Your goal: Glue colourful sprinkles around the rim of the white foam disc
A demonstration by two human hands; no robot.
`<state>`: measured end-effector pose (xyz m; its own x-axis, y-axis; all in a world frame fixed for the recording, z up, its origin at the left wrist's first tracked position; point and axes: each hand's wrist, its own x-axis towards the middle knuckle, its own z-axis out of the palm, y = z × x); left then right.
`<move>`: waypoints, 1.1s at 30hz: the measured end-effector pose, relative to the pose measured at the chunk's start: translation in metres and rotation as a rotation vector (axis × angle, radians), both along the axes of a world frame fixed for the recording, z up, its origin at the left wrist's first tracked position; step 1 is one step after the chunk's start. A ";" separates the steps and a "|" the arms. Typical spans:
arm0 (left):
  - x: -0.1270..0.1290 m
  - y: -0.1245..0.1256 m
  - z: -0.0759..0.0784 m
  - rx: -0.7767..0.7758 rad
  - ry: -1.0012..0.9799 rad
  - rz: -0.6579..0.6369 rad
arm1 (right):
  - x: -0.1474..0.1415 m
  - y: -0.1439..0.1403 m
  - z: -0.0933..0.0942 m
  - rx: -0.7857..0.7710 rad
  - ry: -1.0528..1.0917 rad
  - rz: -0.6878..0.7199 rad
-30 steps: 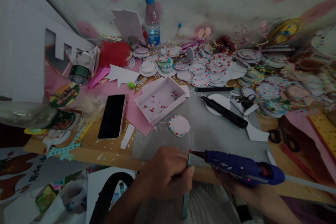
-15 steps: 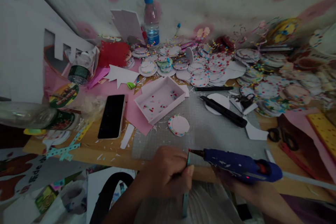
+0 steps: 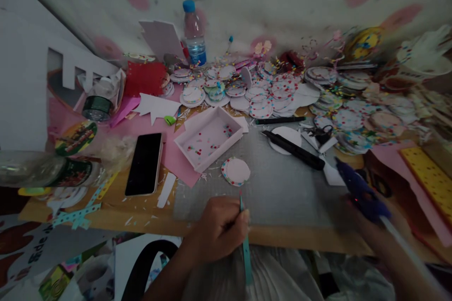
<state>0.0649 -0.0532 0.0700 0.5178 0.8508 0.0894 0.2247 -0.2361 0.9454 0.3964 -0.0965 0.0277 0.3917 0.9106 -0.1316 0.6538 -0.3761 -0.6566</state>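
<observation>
My left hand [image 3: 224, 228] is closed on slim teal tweezers [image 3: 246, 258], upright at the table's front edge. At their tip is a tiny red piece [image 3: 240, 192], too small to make out further. Out to the right, my right hand [image 3: 374, 230] is wrapped round a blue hot glue gun [image 3: 360, 190], slightly blurred, with a whitish glue stick or cord trailing behind. Just beyond my left hand lies a round white paper disc [image 3: 236, 171] with coloured dots round its edge. A white open paper box [image 3: 212, 138] behind it holds small coloured bits.
A grey cutting mat [image 3: 275, 193] covers the table's middle. A black utility knife [image 3: 296, 150], a dark pen [image 3: 280, 120] and a phone [image 3: 144, 163] lie around. Piles of decorated discs [image 3: 271, 91] line the back beside a water bottle [image 3: 195, 37]. Scissors [image 3: 379, 183] lie at right.
My right hand has carried the glue gun away from the tweezers' tip, to the right. My left hand stays closed on the tweezers, nearly in place. The view has shifted slightly.
</observation>
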 end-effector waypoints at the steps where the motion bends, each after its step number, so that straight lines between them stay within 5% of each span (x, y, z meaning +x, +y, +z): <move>1: 0.002 0.000 -0.001 -0.037 -0.001 0.018 | 0.009 0.001 -0.003 -0.037 -0.076 -0.090; 3: 0.005 -0.001 -0.004 -0.100 -0.001 0.055 | 0.021 0.005 -0.011 -0.116 -0.218 -0.223; 6: 0.010 -0.003 -0.006 -0.199 0.006 0.119 | 0.026 0.009 -0.020 -0.112 -0.406 -0.174; 11: 0.018 -0.006 -0.007 -0.346 0.035 0.225 | -0.009 0.007 -0.007 0.325 -0.686 -0.068; 14: 0.027 -0.007 -0.009 -0.373 0.065 0.276 | -0.052 0.002 0.010 0.552 -0.445 0.280; 17: 0.038 -0.010 -0.012 -0.362 0.115 0.291 | -0.097 0.000 0.020 0.592 -0.185 0.754; 20: 0.045 -0.014 -0.014 -0.327 0.182 0.240 | -0.126 0.005 0.019 0.582 -0.118 0.932; 26: 0.047 -0.013 -0.013 -0.341 0.311 0.210 | -0.134 0.013 0.016 0.647 -0.078 0.956; 33: 0.054 -0.010 -0.019 -0.352 0.323 0.223 | -0.130 0.010 0.004 0.518 0.004 0.905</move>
